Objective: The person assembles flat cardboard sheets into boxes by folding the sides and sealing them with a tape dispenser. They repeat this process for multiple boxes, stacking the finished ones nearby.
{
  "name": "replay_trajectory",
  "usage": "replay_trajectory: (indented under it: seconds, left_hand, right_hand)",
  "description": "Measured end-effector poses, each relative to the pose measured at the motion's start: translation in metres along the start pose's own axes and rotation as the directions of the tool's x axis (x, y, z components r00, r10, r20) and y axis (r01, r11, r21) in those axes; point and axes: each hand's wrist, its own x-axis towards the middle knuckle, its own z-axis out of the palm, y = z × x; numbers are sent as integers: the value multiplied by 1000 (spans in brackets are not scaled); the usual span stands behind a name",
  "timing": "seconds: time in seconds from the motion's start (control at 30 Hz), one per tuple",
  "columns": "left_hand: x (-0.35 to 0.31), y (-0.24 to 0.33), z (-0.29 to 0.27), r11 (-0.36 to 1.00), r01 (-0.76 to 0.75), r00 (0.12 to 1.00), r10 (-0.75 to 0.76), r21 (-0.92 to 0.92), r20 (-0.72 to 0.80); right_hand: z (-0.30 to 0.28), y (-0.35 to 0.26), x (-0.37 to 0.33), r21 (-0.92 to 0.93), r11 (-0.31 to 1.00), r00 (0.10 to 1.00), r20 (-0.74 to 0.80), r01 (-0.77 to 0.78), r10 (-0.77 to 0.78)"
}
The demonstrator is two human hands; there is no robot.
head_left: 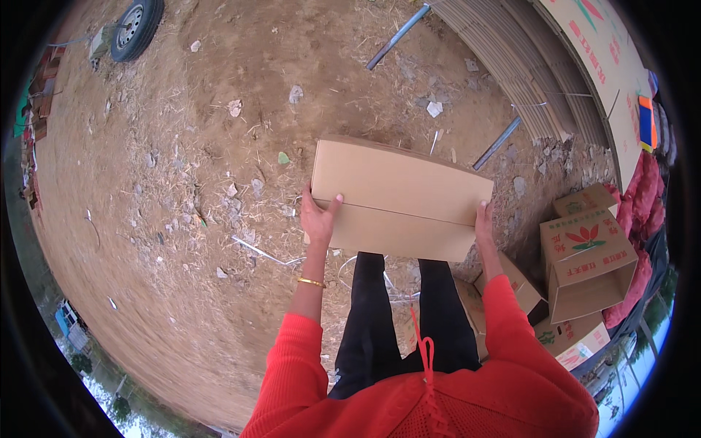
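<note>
A plain brown cardboard box is held out in front of me above the dirt ground, its two flaps meeting along a seam across the middle. My left hand grips its left end, with the thumb on top near the seam. At the opposite end, my right hand grips the right edge, thumb up by the seam; its other fingers are mostly hidden behind the cardboard. Red sleeves cover both arms, and a gold bangle circles my left wrist.
Printed cardboard boxes, one lying with its open end toward me, are piled at the right beside red mesh sacks. Flattened cardboard is stacked upper right near metal pipes. A wheel stands far left. Litter and straw are scattered over the ground.
</note>
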Motion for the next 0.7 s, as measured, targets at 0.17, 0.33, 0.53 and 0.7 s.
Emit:
replay_trajectory:
  seconds: [0.17, 0.33, 0.53, 0.7]
  left_hand:
    - [-8, -26, 4, 986, -120, 984, 103, -112, -147]
    - [-8, -13, 15, 983, -144, 982, 128, -111, -141]
    - [0, -29, 10, 968, -247, 965, 251, 49, -79]
    - [-4, -28, 4, 943, -273, 952, 293, 192, -89]
  right_hand:
    - [9, -31, -15, -56, 996, 990, 127, 75, -68]
    - [9, -19, -12, -328, 919, 976, 54, 217, -212]
    - [8, -19, -12, -339, 911, 972, 78, 233, -219]
    - [20, -33, -28, -452, 875, 983, 19, 173, -184]
